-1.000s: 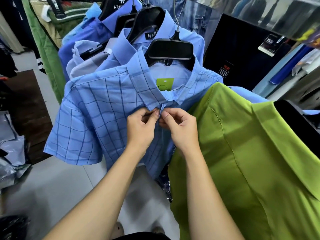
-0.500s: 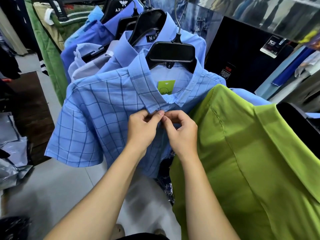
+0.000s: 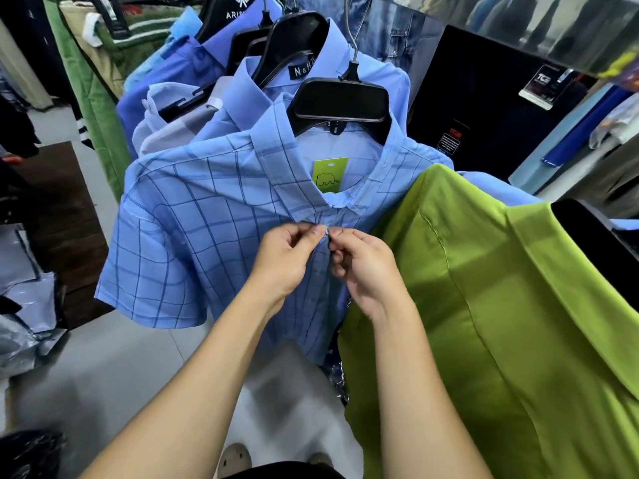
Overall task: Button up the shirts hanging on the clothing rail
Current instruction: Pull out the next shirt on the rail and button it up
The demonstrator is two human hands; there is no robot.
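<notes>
Both hands working right at the top of the placket, just under the collar: left hand (image 3: 281,259) pinching the left edge of the front between thumb and curled fingers, right hand (image 3: 363,261) pinching the other edge, fingertips nearly touching each other. Can't tell whether a button is actually through its hole, too small and tucked behind the fingertips. Hanging dead center on a black hanger (image 3: 340,103), the blue checked shirt (image 3: 179,236), short sleeve drooping out toward the left. Crowding in from the right and overlapping its edge, a big lime green shirt (image 3: 501,323), filling most of that side of the view. Lining up behind the checked one, a row of plain blue shirts (image 3: 242,108) on more black hangers, one hanger reading "N & H". Further back left, a green jacket (image 3: 103,115) hanging down. Off to the right, something black with a hang tag (image 3: 541,85) clipped on. Sitting inside the checked shirt's neck, a small lime green label (image 3: 329,175). Peeking out at the bottom, a light shoe (image 3: 235,459) on the grey floor (image 3: 103,368).
</notes>
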